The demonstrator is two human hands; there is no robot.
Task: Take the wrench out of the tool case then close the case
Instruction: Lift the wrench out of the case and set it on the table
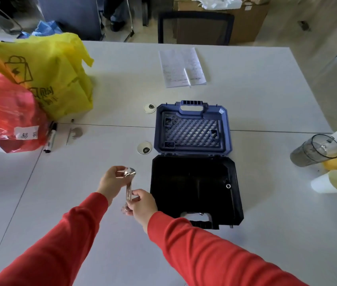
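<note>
A silver adjustable wrench (pixel 129 185) is held above the white table, just left of the tool case. My left hand (pixel 111 180) pinches its jaw end and my right hand (pixel 141 205) grips the lower handle. The tool case lies wide open: its black base half (pixel 196 188) is near me and its blue lid (pixel 192 129), ribbed inside, lies flat beyond it. The base looks empty apart from a small silver ring near its right wall.
Yellow (pixel 56 73) and red (pixel 2 112) plastic bags fill the table's left side, with markers (pixel 51 137) beside them. Papers (pixel 182 67) lie at the far middle. At the right edge are a clear tumbler (pixel 316 150) and a tipped white cup (pixel 332 181). Two cable grommets (pixel 144 147) sit left of the lid.
</note>
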